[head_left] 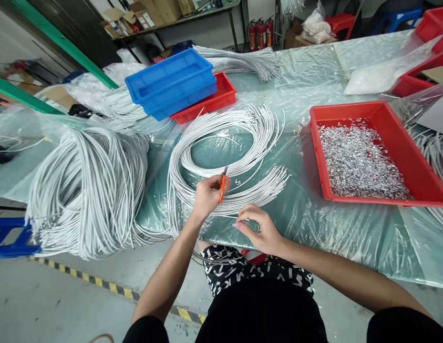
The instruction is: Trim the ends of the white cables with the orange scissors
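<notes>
My left hand (206, 196) is closed around a small orange-handled tool (222, 188) whose thin dark tip points up and away from me. It hovers over the near side of a loose coil of white cables (176, 164). To its right, my right hand (262, 229) has thumb and forefinger brought together near the table's front edge. Whatever is between those fingertips is too small to make out. The cut cable ends (274, 183) fan out just beyond that hand. A few tiny shiny bits (237, 182) lie inside the coil.
A red tray (414, 162) of small silvery metal pieces (360, 162) stands right. At left a big cable bundle (88, 190) hangs over the table edge. Behind the coil are stacked blue bins (171, 81), a red bin (226, 90) and another cable bundle (250, 64).
</notes>
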`<state>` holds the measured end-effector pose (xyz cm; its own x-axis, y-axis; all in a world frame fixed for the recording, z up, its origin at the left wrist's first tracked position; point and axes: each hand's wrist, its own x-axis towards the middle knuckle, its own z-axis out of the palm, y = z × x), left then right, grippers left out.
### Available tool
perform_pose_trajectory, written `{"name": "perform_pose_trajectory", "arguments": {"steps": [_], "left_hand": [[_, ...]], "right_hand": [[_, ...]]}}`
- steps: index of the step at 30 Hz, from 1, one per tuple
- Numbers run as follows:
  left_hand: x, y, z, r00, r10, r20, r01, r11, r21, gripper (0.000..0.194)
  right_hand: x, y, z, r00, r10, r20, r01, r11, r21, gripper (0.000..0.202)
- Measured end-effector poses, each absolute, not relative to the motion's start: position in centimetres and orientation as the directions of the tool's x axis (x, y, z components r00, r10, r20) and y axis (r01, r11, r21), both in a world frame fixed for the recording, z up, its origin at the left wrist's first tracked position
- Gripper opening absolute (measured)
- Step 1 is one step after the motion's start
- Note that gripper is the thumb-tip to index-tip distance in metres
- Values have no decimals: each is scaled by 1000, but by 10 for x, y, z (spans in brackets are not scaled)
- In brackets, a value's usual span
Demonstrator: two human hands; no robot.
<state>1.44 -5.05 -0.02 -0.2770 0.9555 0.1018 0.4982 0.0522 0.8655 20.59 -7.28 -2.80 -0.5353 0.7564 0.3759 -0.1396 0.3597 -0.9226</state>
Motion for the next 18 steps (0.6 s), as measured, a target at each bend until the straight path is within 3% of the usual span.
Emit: {"name": "perform_pose_trajectory", "arguments": {"steps": [3, 7, 14, 18], "left_hand": [[20, -79, 3, -234, 970, 70, 488, 55, 871, 21], [34, -103, -5, -83, 996, 30, 543, 20, 840, 20], [45, -116, -21, 29, 991, 134, 666, -119, 736, 20], [41, -126, -16, 77, 985, 152, 646, -165, 745, 18]], "right_hand": [[208, -61, -28, -391, 885, 252, -144, 211, -967, 29], [210, -43, -31, -340, 937, 77, -238, -6, -971, 36], [210, -33, -37, -506, 859, -78, -332, -278, -901, 35], [213, -28, -34, -598, 800, -55, -313, -296, -902, 33]]}}
